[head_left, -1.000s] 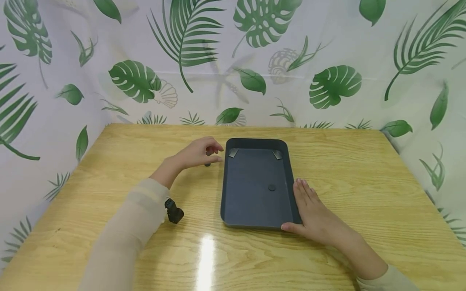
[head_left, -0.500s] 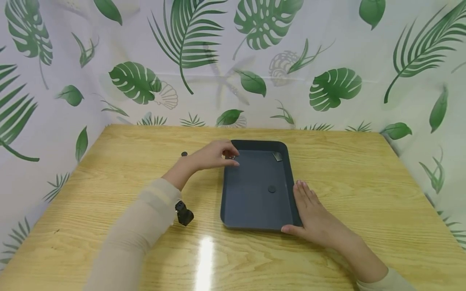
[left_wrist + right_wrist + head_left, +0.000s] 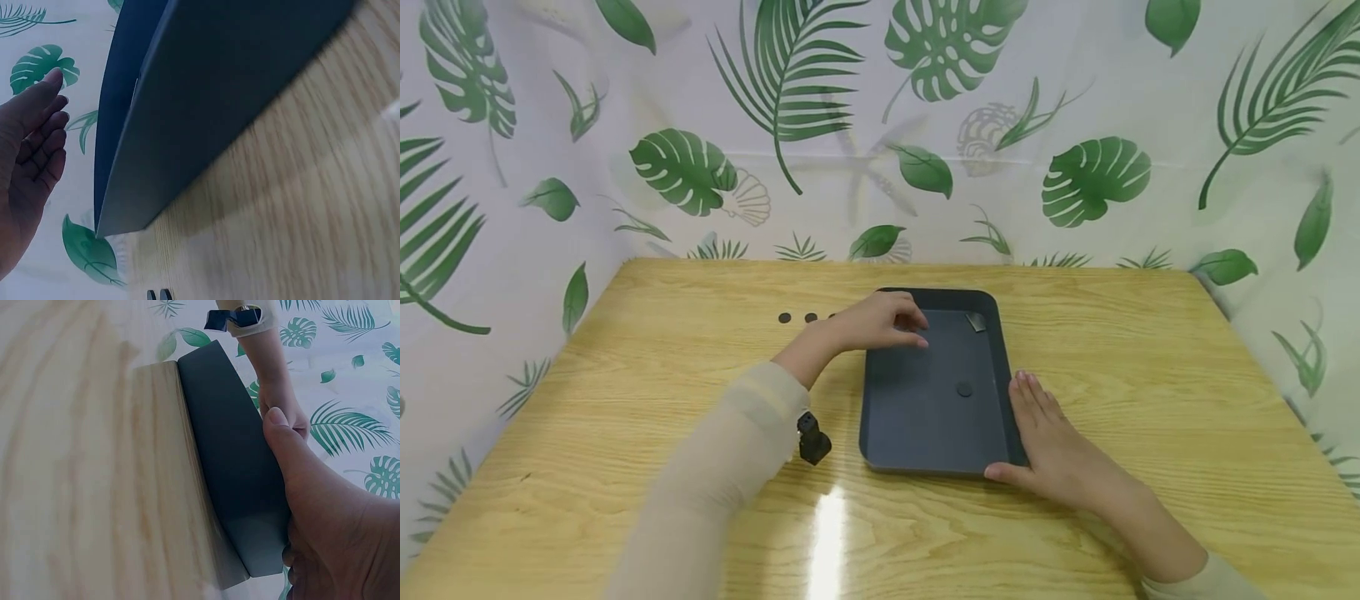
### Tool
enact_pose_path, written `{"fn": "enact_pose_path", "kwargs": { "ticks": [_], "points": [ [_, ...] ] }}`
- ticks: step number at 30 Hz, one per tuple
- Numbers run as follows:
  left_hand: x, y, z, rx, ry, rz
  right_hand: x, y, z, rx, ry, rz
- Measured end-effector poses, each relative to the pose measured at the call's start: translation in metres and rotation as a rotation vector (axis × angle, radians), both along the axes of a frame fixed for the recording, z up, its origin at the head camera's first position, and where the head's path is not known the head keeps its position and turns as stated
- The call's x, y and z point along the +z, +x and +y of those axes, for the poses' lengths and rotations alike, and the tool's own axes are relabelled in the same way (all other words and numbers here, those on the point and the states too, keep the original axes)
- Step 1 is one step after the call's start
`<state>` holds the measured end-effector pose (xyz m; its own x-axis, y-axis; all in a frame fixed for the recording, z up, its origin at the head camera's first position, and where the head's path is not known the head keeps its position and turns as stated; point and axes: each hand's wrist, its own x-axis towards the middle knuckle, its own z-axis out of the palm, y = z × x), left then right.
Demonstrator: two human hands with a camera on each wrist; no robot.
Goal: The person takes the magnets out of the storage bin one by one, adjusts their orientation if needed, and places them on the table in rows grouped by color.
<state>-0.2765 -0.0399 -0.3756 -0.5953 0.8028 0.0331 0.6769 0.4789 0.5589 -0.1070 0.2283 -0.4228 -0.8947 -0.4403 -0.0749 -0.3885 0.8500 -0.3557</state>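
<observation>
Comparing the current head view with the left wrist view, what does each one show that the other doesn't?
Only the head view: the right hand at the tray's near right corner, the single disc lying on its floor, and the black wrist camera.

Only the left wrist view: the outer left wall, seen broadside.

Both: the left hand, the tray, some table discs, the wooden table and the leaf-print backdrop.

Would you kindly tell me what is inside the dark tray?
Inside the tray are a round disc and a silvery piece in the far right corner. The left hand covers the far left corner, so anything there cannot be seen.
</observation>
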Motion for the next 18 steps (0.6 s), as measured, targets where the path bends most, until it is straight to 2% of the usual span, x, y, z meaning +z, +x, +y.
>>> {"fn": "enact_pose_path", "kwargs": {
  "ticks": [8, 18],
  "points": [
    [0.006, -0.002, 0.022, -0.018, -0.033, -0.040, -0.001, -0.001, 0.001, -0.007, 0.008, -0.012],
    [0.004, -0.006, 0.044, -0.032, -0.144, -0.207, 0.000, -0.001, 0.001, -0.006, -0.001, -0.033]
  ]
}}
